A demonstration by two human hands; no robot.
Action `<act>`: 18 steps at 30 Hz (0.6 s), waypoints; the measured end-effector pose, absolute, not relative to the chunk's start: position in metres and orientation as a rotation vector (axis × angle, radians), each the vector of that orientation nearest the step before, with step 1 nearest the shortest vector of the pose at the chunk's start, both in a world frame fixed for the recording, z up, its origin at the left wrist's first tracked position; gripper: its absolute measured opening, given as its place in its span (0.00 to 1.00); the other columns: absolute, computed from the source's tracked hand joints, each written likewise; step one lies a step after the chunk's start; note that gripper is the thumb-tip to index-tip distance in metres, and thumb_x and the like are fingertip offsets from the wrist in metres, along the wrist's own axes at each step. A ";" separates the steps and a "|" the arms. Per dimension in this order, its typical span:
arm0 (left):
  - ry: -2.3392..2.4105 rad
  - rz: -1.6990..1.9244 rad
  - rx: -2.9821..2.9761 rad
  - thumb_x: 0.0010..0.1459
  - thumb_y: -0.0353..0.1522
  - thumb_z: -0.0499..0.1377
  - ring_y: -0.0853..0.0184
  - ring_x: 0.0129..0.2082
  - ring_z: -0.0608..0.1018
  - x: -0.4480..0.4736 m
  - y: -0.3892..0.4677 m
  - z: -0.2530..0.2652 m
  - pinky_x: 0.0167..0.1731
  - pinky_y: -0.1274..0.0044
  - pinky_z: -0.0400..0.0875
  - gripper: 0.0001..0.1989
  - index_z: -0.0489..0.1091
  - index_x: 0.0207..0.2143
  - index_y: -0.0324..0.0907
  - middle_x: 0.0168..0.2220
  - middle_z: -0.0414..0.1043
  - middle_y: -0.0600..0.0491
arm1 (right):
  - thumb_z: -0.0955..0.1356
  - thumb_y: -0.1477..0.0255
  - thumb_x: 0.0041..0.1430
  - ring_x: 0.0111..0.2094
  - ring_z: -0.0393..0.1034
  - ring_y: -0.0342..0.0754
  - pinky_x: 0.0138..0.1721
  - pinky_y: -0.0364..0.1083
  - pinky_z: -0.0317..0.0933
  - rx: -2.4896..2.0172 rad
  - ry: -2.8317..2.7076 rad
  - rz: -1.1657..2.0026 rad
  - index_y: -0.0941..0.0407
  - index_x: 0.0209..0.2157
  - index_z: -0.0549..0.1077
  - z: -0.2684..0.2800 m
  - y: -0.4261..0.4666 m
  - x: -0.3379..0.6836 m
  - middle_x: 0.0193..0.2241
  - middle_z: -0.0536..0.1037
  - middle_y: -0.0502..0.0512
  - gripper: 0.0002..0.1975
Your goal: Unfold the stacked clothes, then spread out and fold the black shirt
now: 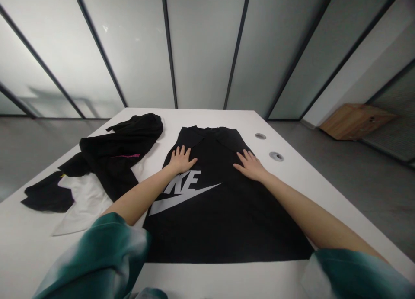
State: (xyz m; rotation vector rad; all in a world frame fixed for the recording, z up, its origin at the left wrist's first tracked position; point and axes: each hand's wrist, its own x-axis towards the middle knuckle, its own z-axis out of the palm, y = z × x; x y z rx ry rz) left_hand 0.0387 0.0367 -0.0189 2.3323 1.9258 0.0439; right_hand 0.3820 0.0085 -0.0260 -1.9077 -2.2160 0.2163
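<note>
A black T-shirt (pixel 223 217) with a large white logo lies spread flat on the white table (pixel 324 182), its collar end away from me and its sleeves folded in. My left hand (pixel 180 159) rests flat on the shirt's upper left part, fingers spread. On the upper right part, my right hand (pixel 251 165) also lies flat with the fingers apart. Neither hand grips the cloth. Green and white sleeves cover my upper arms.
A heap of black clothes (pixel 123 147) with a pink stripe lies at the table's left, over a white garment (pixel 84 199). Two round cable holes (pixel 276 156) sit at the right of the shirt. A wooden box (pixel 353 120) stands on the floor, far right.
</note>
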 end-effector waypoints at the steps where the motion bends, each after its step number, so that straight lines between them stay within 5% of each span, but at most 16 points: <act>1: 1.927 0.038 2.330 0.64 0.56 0.40 0.42 0.72 0.46 0.039 0.037 -0.019 0.67 0.53 0.45 0.43 0.48 0.72 0.39 0.73 0.41 0.40 | 0.62 0.49 0.64 0.71 0.43 0.66 0.67 0.64 0.43 -1.961 -2.254 0.213 0.54 0.68 0.59 -0.029 0.007 0.376 0.71 0.51 0.65 0.38; 10: 1.970 -0.024 2.326 0.65 0.55 0.40 0.43 0.72 0.46 0.019 0.070 -0.016 0.66 0.55 0.46 0.42 0.46 0.72 0.38 0.73 0.39 0.40 | 0.51 0.44 0.66 0.72 0.37 0.64 0.68 0.62 0.36 -2.093 -2.389 0.228 0.54 0.72 0.49 -0.020 0.044 0.349 0.72 0.43 0.62 0.41; 18: 1.933 0.248 2.393 0.67 0.48 0.44 0.48 0.71 0.52 0.014 0.076 -0.005 0.67 0.61 0.48 0.38 0.50 0.70 0.31 0.71 0.46 0.36 | 0.57 0.48 0.66 0.70 0.47 0.64 0.67 0.62 0.44 -1.910 -2.270 0.228 0.55 0.68 0.58 -0.029 0.061 0.355 0.70 0.54 0.62 0.38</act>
